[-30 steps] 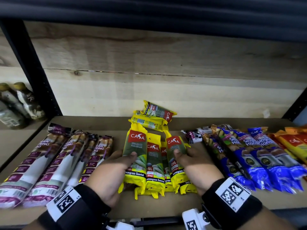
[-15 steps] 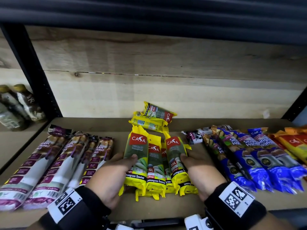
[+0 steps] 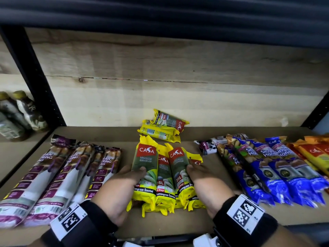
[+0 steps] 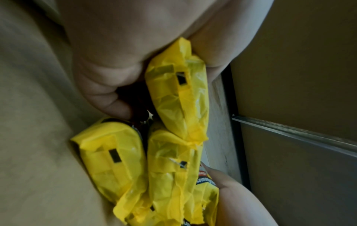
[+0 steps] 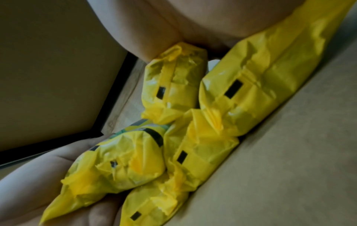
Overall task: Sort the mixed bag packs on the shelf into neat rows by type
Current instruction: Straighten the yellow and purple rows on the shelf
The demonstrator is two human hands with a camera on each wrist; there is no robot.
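- Purple packs lower left and blue packs lower right lie in rows
- Left hand and right hand each grip the centre yellow packs from the sides, fingers curled
- Two loose yellow packs behind remain

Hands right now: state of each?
Left hand: grips the yellow garbage-bag packs from the left.
Right hand: grips the same packs from the right.

You see yellow packs wrapped in thin, shiny, crinkly plastic. The purple packs and blue packs look glossy too. The shelf board is flat, dull brown, like smooth cardboard. The back wall is pale wood with grain. The black post looks like matt metal.
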